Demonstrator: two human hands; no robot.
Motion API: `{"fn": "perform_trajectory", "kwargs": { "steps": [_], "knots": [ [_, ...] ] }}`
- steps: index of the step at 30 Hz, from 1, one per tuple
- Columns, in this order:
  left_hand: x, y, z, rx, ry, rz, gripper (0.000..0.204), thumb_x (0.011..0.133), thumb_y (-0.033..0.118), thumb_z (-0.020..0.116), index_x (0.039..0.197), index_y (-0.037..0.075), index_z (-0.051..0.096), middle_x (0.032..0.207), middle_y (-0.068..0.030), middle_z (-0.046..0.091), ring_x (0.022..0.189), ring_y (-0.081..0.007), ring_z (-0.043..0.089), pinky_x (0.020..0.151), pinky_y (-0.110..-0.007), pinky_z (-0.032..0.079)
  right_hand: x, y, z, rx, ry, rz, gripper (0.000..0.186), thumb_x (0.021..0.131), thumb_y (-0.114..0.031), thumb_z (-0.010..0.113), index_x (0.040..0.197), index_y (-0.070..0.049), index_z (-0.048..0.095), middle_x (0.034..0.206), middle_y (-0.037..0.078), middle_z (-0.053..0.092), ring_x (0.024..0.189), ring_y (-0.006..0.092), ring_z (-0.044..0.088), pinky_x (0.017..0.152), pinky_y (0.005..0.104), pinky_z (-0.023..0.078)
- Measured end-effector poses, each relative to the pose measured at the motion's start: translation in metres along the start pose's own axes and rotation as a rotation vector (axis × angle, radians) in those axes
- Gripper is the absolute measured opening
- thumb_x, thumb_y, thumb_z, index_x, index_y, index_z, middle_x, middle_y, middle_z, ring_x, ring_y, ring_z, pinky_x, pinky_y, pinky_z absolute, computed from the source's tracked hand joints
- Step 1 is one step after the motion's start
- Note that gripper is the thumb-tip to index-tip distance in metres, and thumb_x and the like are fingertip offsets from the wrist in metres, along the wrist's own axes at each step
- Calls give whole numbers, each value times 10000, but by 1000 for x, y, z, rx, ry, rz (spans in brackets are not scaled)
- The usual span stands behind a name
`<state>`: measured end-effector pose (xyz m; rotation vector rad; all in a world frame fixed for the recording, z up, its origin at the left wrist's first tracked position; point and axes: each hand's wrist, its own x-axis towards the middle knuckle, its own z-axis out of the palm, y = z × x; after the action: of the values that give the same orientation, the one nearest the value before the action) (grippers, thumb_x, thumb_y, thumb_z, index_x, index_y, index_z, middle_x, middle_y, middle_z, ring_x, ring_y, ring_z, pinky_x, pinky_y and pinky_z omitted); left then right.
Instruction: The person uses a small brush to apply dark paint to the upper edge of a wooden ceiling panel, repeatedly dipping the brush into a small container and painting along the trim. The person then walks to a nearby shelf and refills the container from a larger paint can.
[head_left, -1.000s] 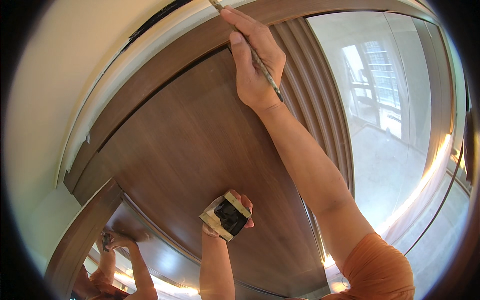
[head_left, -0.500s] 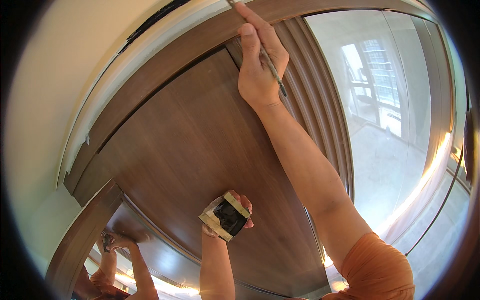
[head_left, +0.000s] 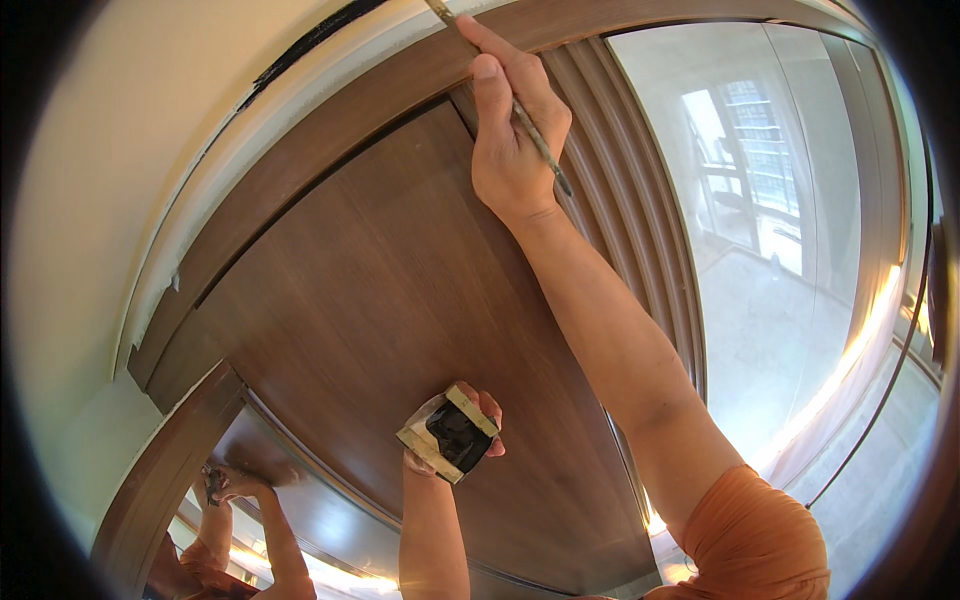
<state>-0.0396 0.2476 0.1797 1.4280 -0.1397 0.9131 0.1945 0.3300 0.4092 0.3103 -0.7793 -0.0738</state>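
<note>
High at the top centre, my right hand (head_left: pixel 512 140) grips a thin paintbrush (head_left: pixel 545 152) between thumb and fingers. The brush slants up to the left, and its tip is cut off by the picture's upper edge. Lower down, my left hand (head_left: pixel 492 410) is wrapped around a small open container (head_left: pixel 472 411) with cream-coloured edges. Glossy black paint (head_left: pixel 458 440) lies inside it. A black painted strip (head_left: pixel 310 45) runs along the pale wall at the upper left, left of the brush.
Brown wood trim (head_left: pixel 330 130) frames a large wood panel (head_left: pixel 380 260). Fluted wood (head_left: pixel 625 210) and a glossy reflective pane (head_left: pixel 780 250) stand to the right. At lower left, a mirror-like surface (head_left: pixel 330 500) reflects arms. A thin dark cable (head_left: pixel 880 410) hangs at far right.
My right hand with the paintbrush has shifted slightly left and down. My left hand and the container have hardly moved.
</note>
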Motion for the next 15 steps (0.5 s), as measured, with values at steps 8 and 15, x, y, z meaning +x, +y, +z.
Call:
{"fn": "perform_trajectory", "kwargs": {
  "steps": [8,15],
  "knots": [
    [0,-2,0,-3,8,34,936,610,171,984,1351,-42,455,1267,-247,527,1263,-376,558,947,-526,611,-2,1,-1,3,101,125,272,1057,-122,573,1282,-51,708,937,66,667,841,163,583,782,298,494],
    [-1,1,0,-17,38,6,897,640,186,977,1340,-50,468,1239,-228,565,1241,-363,561,891,-515,623,-6,1,-4,38,-105,90,309,1082,-232,565,1272,-40,715,1000,34,696,917,88,600,860,241,473]
  ]
}}
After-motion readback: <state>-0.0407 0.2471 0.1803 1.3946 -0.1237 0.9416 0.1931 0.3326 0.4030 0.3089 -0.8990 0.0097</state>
